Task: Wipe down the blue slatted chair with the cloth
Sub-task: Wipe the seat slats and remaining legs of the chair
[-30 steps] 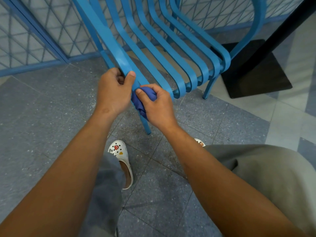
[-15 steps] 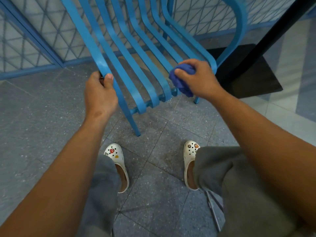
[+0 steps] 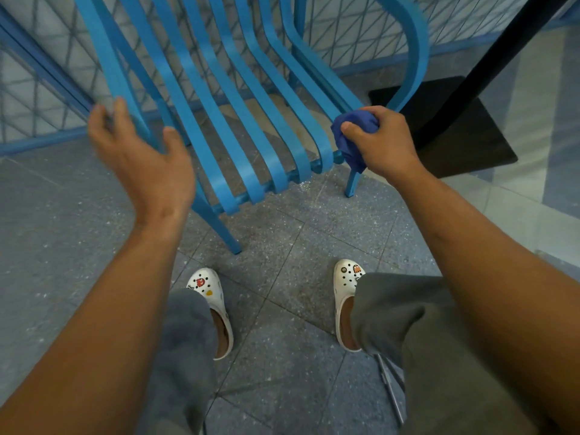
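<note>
Wiping in progress: right hand gripping bunched cloth against blue slatted chair at 2 o'clock; left hand hovering spread, empty; next likely rubbing adjacent slats.

Blue slatted chair: curved metal slats, standing on grey tile; cloth: dark blue, bunched, gripped against the chair's rightmost slat edge.
</note>
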The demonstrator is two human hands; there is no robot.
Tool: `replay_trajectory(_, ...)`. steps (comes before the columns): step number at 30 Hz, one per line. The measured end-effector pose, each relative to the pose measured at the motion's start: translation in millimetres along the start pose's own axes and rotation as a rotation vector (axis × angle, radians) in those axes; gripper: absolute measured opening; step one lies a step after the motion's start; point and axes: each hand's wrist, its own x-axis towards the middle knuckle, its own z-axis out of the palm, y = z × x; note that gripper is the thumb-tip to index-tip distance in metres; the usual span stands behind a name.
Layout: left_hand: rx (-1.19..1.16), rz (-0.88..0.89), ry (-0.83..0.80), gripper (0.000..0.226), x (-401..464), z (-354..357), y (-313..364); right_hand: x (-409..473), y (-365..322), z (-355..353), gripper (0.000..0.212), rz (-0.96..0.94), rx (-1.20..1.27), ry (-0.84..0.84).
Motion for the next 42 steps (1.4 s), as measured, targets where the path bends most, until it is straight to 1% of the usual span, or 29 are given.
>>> replay_trajectory(1,0.024,0.108,0.023,0.051,-5,5,11,0,2,1,0.033,0.003,0.000,-0.007)
replay_trajectory(2,0.018,0.188,0.029,0.050,-10,12,23,-1,5,1,0.031,0.010,0.002,-0.010)
replay_trajectory(4,-0.054,0.269,-0.025,0.041,-20,33,40,0,12,1,0.030,0.019,0.004,0.001)
replay_trajectory(5,-0.088,0.271,-0.083,0.037,-24,46,46,0,17,2,0.030,0.027,0.007,0.008)
replay_trajectory(7,-0.112,0.198,-0.237,0.033,-31,75,54,3,27,6,0.031,0.054,0.012,0.012)
replay_trajectory(11,-0.058,-0.054,-0.529,0.037,-42,133,57,19,40,16,0.038,0.107,0.011,-0.012)
replay_trajectory(13,0.010,-0.157,-0.622,0.045,-45,156,54,27,45,22,0.036,0.146,0.013,-0.026)
replay_trajectory(15,0.092,-0.239,-0.719,0.057,-49,174,51,34,50,28,0.029,0.191,0.022,-0.020)
replay_trajectory(17,0.082,-0.308,-0.791,0.063,-55,189,52,37,54,33,0.026,0.210,0.018,-0.025)
replay_trajectory(18,0.046,-0.335,-0.795,0.066,-58,195,52,38,55,35,0.026,0.205,0.002,-0.039)
replay_trajectory(21,-0.068,-0.401,-0.730,0.070,-62,207,50,37,57,40,0.028,0.188,-0.017,-0.094)
replay_trajectory(24,-0.108,-0.463,-0.701,0.068,-56,208,47,34,53,40,0.031,0.200,0.024,-0.144)
replay_trajectory(27,-0.198,-0.559,-0.708,0.065,-44,203,41,29,47,35,0.032,0.185,0.057,-0.170)
replay_trajectory(28,-0.233,-0.586,-0.709,0.054,-41,200,40,26,45,33,0.031,0.178,0.064,-0.177)
replay_trajectory(30,-0.299,-0.618,-0.698,0.015,-34,192,37,20,42,26,0.027,0.152,0.049,-0.199)
replay_trajectory(34,-0.342,-0.662,-0.673,0.015,-24,169,22,8,40,13,0.023,0.116,-0.050,-0.281)
replay_trajectory(37,-0.345,-0.711,-0.651,0.014,-14,152,8,5,35,6,0.026,0.082,-0.188,-0.368)
replay_trajectory(41,-0.303,-0.724,-0.638,0.029,-5,135,-4,-2,28,-15,0.026,0.030,-0.305,-0.496)
replay_trajectory(42,-0.299,-0.725,-0.631,0.029,-4,132,-6,-4,28,-24,0.027,0.032,-0.321,-0.519)
